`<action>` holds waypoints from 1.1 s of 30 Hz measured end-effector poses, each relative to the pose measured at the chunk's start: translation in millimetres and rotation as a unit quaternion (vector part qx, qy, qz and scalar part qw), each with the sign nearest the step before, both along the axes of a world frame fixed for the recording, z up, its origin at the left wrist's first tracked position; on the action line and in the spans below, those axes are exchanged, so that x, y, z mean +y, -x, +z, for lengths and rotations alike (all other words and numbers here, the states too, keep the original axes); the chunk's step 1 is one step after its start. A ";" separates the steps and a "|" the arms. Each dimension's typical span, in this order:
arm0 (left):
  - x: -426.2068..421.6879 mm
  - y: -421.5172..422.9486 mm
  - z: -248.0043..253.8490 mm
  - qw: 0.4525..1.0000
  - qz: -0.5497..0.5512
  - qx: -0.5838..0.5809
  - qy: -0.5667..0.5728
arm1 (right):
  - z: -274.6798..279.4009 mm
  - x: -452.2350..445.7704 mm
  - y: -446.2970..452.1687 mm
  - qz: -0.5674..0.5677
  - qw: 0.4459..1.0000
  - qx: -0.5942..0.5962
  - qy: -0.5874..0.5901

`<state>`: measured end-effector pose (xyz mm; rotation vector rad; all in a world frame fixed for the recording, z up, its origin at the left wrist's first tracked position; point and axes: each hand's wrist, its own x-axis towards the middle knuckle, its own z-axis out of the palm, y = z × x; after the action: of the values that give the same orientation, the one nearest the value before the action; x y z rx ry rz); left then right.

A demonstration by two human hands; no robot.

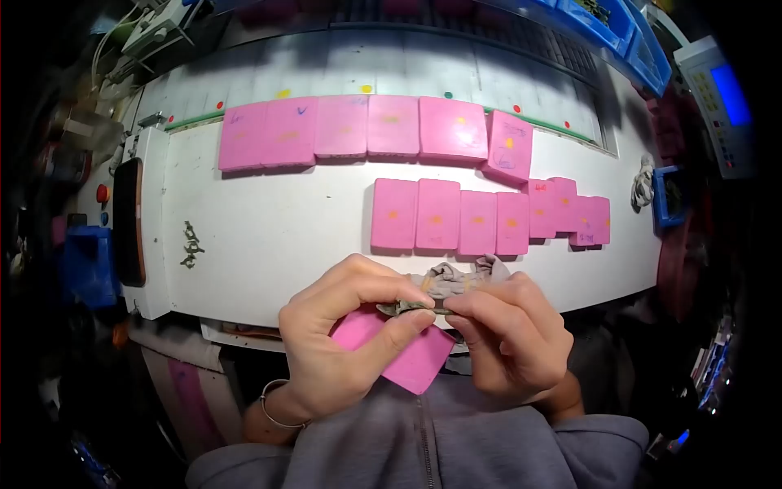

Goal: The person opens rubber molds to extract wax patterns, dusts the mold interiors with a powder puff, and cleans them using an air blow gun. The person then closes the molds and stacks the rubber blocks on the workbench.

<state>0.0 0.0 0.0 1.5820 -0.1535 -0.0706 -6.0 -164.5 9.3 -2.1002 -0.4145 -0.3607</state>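
"Looking through the head view, where do we have our hands?"

"Close together at the near edge of the white table (261,281). Our left hand (322,346) has thumb and forefinger clamped on a small dark green piece (403,307), while a loose pink block (419,363) sits within the same hand, one corner towards us."

"And our right hand (521,342)?"

"Thumb and forefinger together, pinching what looks like the other end of that piece. The fingertips hide most of it, so we can't tell its full shape."

"How do we do this well?"

"We let the left pinch anchor and make small, even movements with the right. Squeezing hard probably risks crushing something so thin. We keep the block snug against the palm, since a slip would likely jolt the pinch, and we mind the crumpled grey cloth (446,283) just beyond our fingertips."

"The other green pieces (191,244)?"

"Well apart, on the table to our left, with rows of pink blocks (393,126) further off."
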 end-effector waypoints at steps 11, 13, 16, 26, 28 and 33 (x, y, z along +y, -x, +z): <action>74.4 25.2 -34.2 0.956 0.195 0.059 -0.210 | -34.2 8.6 13.0 0.238 0.896 0.368 0.076; 103.7 24.6 -51.1 0.916 0.322 0.110 -0.214 | -41.1 10.2 18.9 0.242 0.910 0.301 0.150; 120.8 24.9 -56.1 0.897 0.367 0.017 -0.244 | -39.3 15.1 21.2 0.207 0.921 0.243 0.224; 36.6 16.6 -16.1 0.946 0.026 0.233 0.226 | -22.2 39.5 -21.7 0.196 0.980 -0.014 0.024; 26.6 22.1 -6.9 0.974 -0.025 0.165 0.150 | -19.7 38.6 -29.2 0.204 0.944 0.219 -0.140; 31.3 23.8 -12.6 0.958 -0.106 0.158 0.215 | -35.7 40.2 -26.8 0.193 0.854 0.432 -0.217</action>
<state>-23.8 31.3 -12.6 1.0967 -0.0799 -0.4277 20.7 -124.3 -26.4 -1.4796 -0.1692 0.6667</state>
